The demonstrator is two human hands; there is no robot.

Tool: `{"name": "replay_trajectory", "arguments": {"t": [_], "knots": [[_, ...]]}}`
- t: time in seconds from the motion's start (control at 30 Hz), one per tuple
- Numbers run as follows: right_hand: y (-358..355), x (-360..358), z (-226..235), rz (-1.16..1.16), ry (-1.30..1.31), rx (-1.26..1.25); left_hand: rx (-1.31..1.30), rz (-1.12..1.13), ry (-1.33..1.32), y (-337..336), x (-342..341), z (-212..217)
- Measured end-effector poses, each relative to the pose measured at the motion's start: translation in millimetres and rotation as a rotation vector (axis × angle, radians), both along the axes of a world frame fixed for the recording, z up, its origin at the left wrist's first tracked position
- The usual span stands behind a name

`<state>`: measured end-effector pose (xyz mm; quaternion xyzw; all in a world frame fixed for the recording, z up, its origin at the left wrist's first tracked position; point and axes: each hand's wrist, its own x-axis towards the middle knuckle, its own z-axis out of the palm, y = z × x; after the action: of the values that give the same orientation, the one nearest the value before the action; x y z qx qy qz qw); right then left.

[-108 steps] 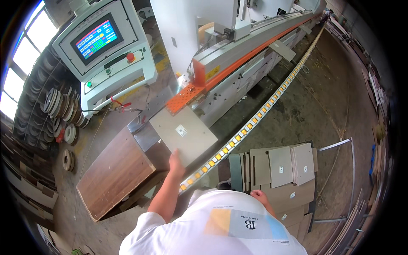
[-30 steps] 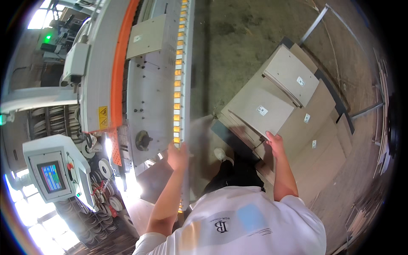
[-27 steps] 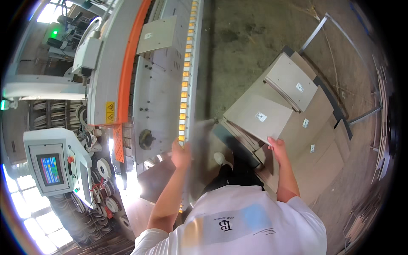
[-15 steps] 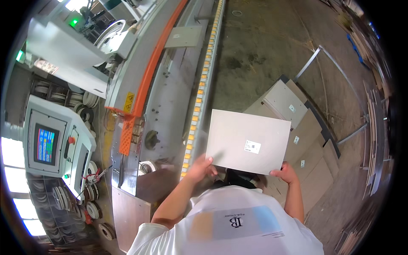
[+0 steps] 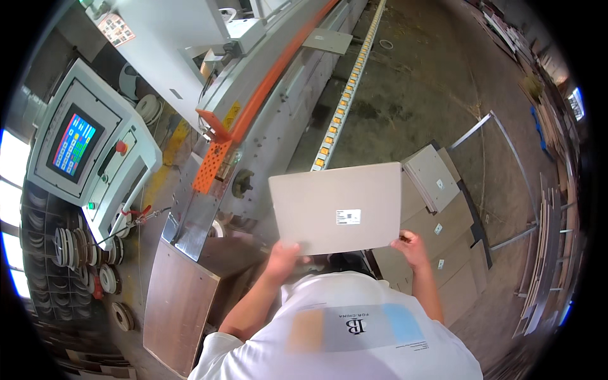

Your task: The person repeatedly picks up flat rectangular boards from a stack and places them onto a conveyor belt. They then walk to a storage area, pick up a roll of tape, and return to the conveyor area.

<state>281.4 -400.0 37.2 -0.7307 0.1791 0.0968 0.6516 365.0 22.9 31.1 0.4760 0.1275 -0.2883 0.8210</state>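
A flat, light grey-beige rectangular panel (image 5: 310, 206) with a white label (image 5: 348, 217) on its face is held up in front of my body. My left hand (image 5: 286, 258) grips its lower left edge, thumb on the face and the other fingers partly hidden below. At the lower right corner my right hand (image 5: 411, 246) pinches the panel between thumb and fingers. The panel covers part of the roller rail (image 5: 342, 107) beyond it.
On the left stands an edge machine with an orange guard (image 5: 278, 66) and a control console (image 5: 82, 136). Another panel (image 5: 328, 40) lies on the machine farther along. At right, labelled panels (image 5: 432, 178) are stacked beside a metal frame (image 5: 472, 132). A brown board (image 5: 177, 304) stands lower left.
The held panel has moved left toward the machine and turned slightly, and both hands have moved with it. The view has also swung, shifting the console and machine in the picture.
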Motion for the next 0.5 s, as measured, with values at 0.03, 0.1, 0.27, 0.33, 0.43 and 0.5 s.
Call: {"name": "replay_trajectory", "arguments": {"t": [0.03,0.1,0.27,0.33,0.43,0.5], "knots": [[11,6,-4,-0.066,-0.024,0.104,-0.046,0.037,-0.026,5,-6,-5],[34,16,-12,-0.199,-0.068,0.315,-0.136,0.108,-0.078,16,-16,-11],[92,38,-8,-0.253,0.015,0.383,0.010,0.267,0.048,55,-29,-30],[103,36,-11,-0.175,0.087,0.209,0.157,0.313,0.045,75,-30,-42],[107,26,-13,0.074,0.256,0.067,0.407,0.380,-0.061,120,-36,-103],[104,18,-23,0.162,0.363,-0.021,0.523,0.434,-0.103,148,-37,-131]]}}
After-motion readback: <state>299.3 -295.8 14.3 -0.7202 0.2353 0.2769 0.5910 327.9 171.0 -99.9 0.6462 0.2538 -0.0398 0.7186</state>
